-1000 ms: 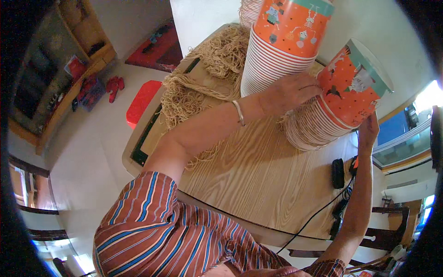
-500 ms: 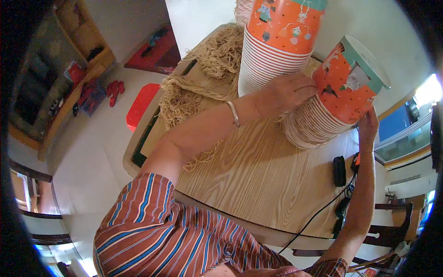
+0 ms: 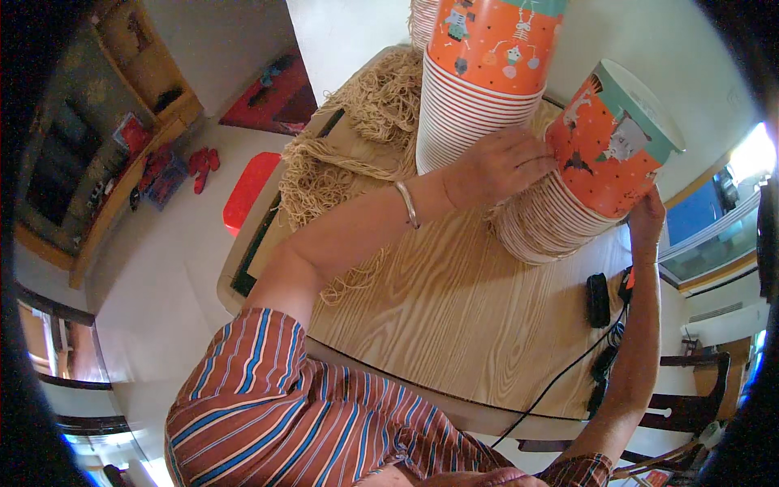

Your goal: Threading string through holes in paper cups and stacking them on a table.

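A tilted stack of paper tubs (image 3: pixel 608 150), orange with green ends and printed figures, leans on the wooden table in front of me. Beige twine (image 3: pixel 531 231) lies around the ridged rims at its lower end. My left hand (image 3: pixel 503 166) is at the stack's left side, fingers curled and pressed together; whatever is between them is hidden. My right hand (image 3: pixel 647 223) grips the stack from its right side, fingertips partly out of sight behind it. Just beyond my left hand stands a taller stack of similar tubs (image 3: pixel 483 105).
A loose heap of beige twine (image 3: pixel 381 101) covers the table's far left, with strands trailing under my left forearm. Near the right edge lie a black case (image 3: pixel 597 300) and a dark cable (image 3: pixel 552 381). A red stool (image 3: pixel 250 192) stands left of the table (image 3: pixel 422 325).
The view has shifted slightly. Both hands stay at the tilted stack in nearly the same places, and my left fingers have moved only a little.
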A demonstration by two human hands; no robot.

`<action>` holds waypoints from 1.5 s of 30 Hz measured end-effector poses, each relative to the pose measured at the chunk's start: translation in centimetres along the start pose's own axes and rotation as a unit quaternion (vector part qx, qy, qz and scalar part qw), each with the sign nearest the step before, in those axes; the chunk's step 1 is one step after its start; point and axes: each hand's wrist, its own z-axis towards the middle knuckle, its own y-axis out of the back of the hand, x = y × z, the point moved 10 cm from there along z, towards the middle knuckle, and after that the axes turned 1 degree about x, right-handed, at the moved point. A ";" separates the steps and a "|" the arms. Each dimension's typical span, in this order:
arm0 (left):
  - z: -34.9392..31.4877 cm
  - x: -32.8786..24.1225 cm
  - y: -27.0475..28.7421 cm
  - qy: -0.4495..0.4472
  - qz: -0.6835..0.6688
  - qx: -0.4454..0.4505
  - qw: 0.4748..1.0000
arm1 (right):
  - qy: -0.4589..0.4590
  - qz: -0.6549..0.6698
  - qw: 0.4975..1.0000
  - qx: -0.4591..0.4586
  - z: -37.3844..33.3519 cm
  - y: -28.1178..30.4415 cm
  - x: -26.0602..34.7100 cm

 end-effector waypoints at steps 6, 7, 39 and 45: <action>0.2 -0.2 -0.3 0.014 -0.023 0.001 1.000 | 0.000 0.107 0.994 -0.003 -0.5 -0.1 -0.1; 0.2 -0.2 -0.1 0.014 -0.021 0.000 1.000 | -0.015 0.050 0.999 0.011 -0.6 -0.2 0.1; -2.8 3.8 -4.6 0.368 -0.271 0.022 0.889 | 0.003 0.217 0.976 -0.023 -1.8 -1.4 9.9; -3.5 4.1 -4.5 0.334 -0.229 0.046 0.913 | 0.093 -0.129 0.982 -0.096 -2.8 -1.1 16.0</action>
